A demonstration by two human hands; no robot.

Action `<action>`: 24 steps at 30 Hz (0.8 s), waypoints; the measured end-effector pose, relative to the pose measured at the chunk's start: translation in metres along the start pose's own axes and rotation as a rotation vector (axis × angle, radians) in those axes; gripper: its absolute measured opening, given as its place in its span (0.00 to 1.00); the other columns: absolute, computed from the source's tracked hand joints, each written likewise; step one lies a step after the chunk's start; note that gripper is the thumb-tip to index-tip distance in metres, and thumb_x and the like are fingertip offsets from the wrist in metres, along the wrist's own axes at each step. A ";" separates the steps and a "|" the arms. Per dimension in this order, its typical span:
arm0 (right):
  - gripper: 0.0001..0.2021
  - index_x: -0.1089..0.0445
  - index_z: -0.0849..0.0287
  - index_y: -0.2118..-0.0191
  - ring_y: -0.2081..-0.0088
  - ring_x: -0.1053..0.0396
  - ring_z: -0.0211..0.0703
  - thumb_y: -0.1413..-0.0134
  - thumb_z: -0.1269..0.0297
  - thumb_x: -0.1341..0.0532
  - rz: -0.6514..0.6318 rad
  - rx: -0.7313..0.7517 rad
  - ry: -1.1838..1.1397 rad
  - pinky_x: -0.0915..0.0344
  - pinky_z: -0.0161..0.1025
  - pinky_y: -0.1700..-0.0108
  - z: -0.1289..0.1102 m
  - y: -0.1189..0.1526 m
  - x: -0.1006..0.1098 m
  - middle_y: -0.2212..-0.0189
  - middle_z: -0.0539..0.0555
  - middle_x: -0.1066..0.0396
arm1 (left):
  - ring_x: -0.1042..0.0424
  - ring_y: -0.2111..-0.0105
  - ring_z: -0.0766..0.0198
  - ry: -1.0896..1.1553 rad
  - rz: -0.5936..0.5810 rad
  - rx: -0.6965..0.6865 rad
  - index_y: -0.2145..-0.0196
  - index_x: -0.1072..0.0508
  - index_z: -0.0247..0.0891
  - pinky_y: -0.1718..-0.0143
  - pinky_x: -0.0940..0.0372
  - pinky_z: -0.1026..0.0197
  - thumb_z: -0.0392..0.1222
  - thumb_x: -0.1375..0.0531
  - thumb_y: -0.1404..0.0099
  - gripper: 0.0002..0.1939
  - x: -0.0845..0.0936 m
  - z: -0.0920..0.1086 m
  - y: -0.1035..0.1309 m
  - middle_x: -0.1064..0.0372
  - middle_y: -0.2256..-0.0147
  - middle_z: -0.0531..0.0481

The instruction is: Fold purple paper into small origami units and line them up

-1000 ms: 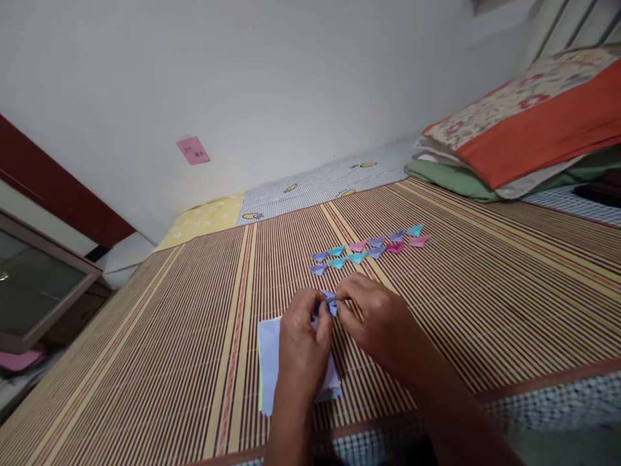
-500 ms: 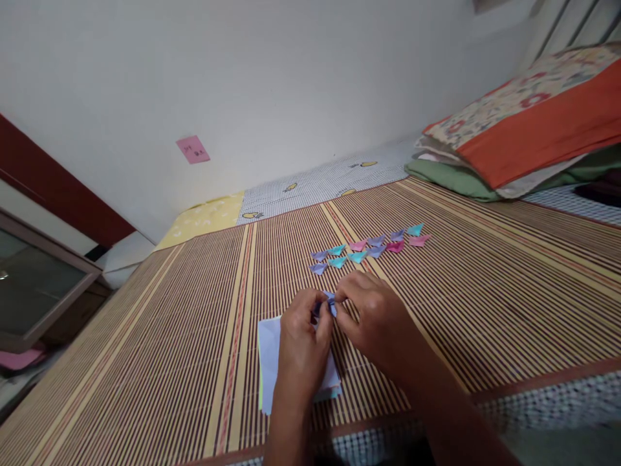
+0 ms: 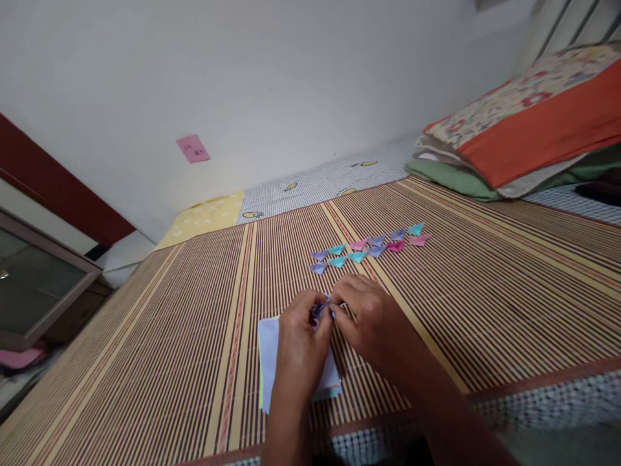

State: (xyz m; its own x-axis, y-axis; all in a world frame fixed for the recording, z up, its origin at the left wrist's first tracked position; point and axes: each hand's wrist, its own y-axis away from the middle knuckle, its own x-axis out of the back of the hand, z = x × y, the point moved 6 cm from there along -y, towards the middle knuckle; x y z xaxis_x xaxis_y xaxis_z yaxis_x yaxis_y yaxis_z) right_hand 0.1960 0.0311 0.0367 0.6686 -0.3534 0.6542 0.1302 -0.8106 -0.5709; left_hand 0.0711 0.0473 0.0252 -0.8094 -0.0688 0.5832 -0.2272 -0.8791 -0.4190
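A small piece of folded blue-purple paper (image 3: 321, 307) is pinched between my two hands, mostly covered by the fingers. My left hand (image 3: 305, 330) is closed on its left side, above a stack of paper sheets (image 3: 269, 353) with a pale lilac sheet on top. On the paper's right side, the thumb and fingertips of my right hand (image 3: 361, 307) press together. Beyond the hands, several small folded paper boats (image 3: 358, 256) in teal, purple and pink stand in two slanting rows.
A striped bamboo mat (image 3: 194, 336) covers the bed. Folded bedding with an orange and floral cover (image 3: 538, 129) is piled at the right. A pink note (image 3: 193, 149) sticks to the white wall. A glass-fronted cabinet (image 3: 43, 278) stands at the left.
My right hand has shifted slightly left, bringing its fingertips closer to the left ones on the folded paper. The rows of boats and the sheet stack are unchanged.
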 end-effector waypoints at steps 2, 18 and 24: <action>0.09 0.36 0.56 0.70 0.63 0.33 0.50 0.43 0.77 0.43 0.008 -0.011 -0.009 0.39 0.45 0.59 0.001 0.000 0.000 0.69 0.55 0.30 | 0.33 0.72 0.64 0.005 0.010 0.002 0.69 0.29 0.40 0.69 0.41 0.63 0.30 0.42 0.34 0.08 0.000 0.000 0.000 0.33 0.72 0.55; 0.08 0.33 0.59 0.69 0.60 0.33 0.52 0.43 0.78 0.42 0.010 -0.045 -0.034 0.38 0.47 0.55 0.005 0.000 0.003 0.66 0.57 0.30 | 0.30 0.64 0.61 -0.002 -0.048 -0.077 0.66 0.27 0.40 0.62 0.38 0.60 0.27 0.41 0.32 0.09 -0.002 0.002 -0.001 0.29 0.65 0.51; 0.10 0.30 0.59 0.65 0.60 0.31 0.48 0.43 0.81 0.42 -0.066 -0.090 -0.117 0.36 0.44 0.53 0.015 0.002 0.004 0.64 0.54 0.30 | 0.29 0.60 0.60 0.013 -0.026 -0.098 0.64 0.26 0.40 0.59 0.37 0.59 0.26 0.42 0.32 0.10 0.001 0.002 -0.002 0.28 0.61 0.50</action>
State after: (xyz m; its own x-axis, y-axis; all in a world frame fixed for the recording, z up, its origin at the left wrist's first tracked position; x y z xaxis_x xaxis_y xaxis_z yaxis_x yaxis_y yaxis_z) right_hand 0.2102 0.0352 0.0310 0.7419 -0.2456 0.6240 0.1138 -0.8709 -0.4781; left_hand 0.0721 0.0478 0.0279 -0.8090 -0.0398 0.5864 -0.3001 -0.8299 -0.4703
